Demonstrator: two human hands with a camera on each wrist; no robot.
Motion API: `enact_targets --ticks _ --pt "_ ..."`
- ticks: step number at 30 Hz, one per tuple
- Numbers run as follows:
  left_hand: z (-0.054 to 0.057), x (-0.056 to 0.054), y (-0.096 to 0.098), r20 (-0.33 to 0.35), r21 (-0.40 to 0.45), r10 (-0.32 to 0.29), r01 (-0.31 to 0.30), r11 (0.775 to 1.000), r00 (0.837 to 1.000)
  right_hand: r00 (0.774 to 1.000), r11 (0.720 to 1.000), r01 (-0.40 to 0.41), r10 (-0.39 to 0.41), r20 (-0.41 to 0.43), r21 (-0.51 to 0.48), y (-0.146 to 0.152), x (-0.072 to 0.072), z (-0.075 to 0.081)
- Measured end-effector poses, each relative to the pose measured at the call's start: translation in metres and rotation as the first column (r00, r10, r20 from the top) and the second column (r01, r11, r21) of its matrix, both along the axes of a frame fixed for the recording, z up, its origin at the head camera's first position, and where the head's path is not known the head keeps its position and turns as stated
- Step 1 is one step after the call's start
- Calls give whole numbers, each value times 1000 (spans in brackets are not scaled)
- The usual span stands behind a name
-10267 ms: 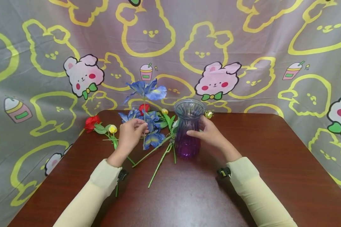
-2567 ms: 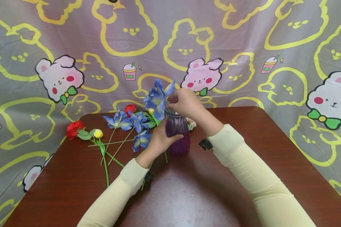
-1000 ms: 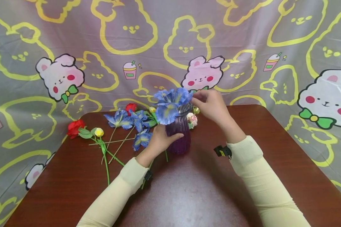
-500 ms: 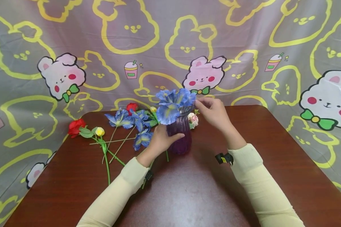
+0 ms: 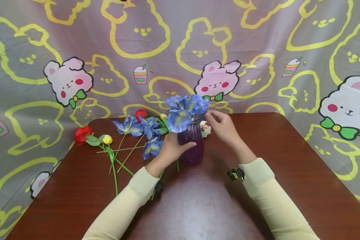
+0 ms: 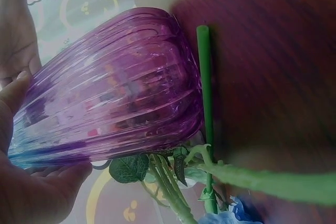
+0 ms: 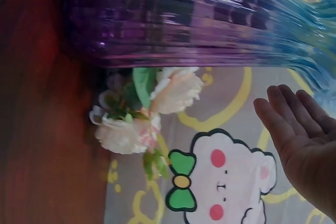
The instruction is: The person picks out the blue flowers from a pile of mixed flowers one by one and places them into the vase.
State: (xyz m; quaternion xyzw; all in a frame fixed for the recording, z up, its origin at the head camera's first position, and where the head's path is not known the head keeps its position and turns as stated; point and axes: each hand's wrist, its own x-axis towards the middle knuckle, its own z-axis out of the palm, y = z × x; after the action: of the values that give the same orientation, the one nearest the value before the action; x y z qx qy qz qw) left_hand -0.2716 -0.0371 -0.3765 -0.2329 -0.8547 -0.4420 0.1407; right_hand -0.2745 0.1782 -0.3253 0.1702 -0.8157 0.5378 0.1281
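Note:
A ribbed glass vase (image 5: 192, 146), purple at the base and bluish at the neck, stands upright on the table. Blue iris petals (image 5: 180, 120) spread over its mouth and hide most of the rim. My left hand (image 5: 171, 149) grips the vase from the left, its thumb across the front; in the left wrist view, thumb and fingers curve round the glass (image 6: 115, 87). Beside the neck, on the right, is my right hand (image 5: 225, 128). In the right wrist view its fingers (image 7: 283, 116) are loosely extended, hold nothing and are a little apart from the glass.
Left of the vase lie more blue irises (image 5: 129, 126), a red flower (image 5: 83, 134), a yellow bud (image 5: 107, 139) and crossing green stems (image 5: 114, 170). Another red flower (image 5: 141, 114) lies farther back. Pale pink blossoms (image 5: 205, 128) lie behind the vase. A patterned cloth (image 5: 246, 40) hangs behind the table.
Earlier my left hand held an iris stem and my right hand the vase. Later my left hand gripped the vase. The iris now rests in it; my right hand has drawn slightly down from the petals.

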Motion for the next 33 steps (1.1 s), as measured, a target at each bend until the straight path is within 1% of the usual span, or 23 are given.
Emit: enact_targets --ticks 2,4,7,10,13,20,22,29,33 --pt "0 0 0 2 2 -5 5 1000 1000 999 999 -36 36 18 7 -1 -1 -5" --pt "0 0 0 2 -1 -6 6 1000 1000 996 996 -88 88 25 0 -3 -3 -9" --pt "0 0 0 2 -10 -3 3 1000 1000 983 982 -182 183 24 -49 -7 -7 -16" --pt "0 0 0 2 -15 1 -1 1000 1000 974 971 -223 224 10 -82 -11 -10 -20" --pt "-1 0 0 5 -21 8 -8 1000 1000 972 968 -234 236 5 -90 -16 -11 -22" --pt "-1 0 0 -14 -34 3 -3 999 1000 976 974 -213 215 25 -71 -21 -11 -22" --pt "-1 0 0 -18 -38 3 -4 999 1000 976 974 -215 218 31 -74 -22 -9 -20" --pt "-1 0 0 -22 -42 -1 0 999 1000 974 973 -223 225 37 -57 -28 12 0" --pt "-1 0 0 -28 -53 -5 4 999 1000 974 974 -223 225 37 -44 -29 14 0"
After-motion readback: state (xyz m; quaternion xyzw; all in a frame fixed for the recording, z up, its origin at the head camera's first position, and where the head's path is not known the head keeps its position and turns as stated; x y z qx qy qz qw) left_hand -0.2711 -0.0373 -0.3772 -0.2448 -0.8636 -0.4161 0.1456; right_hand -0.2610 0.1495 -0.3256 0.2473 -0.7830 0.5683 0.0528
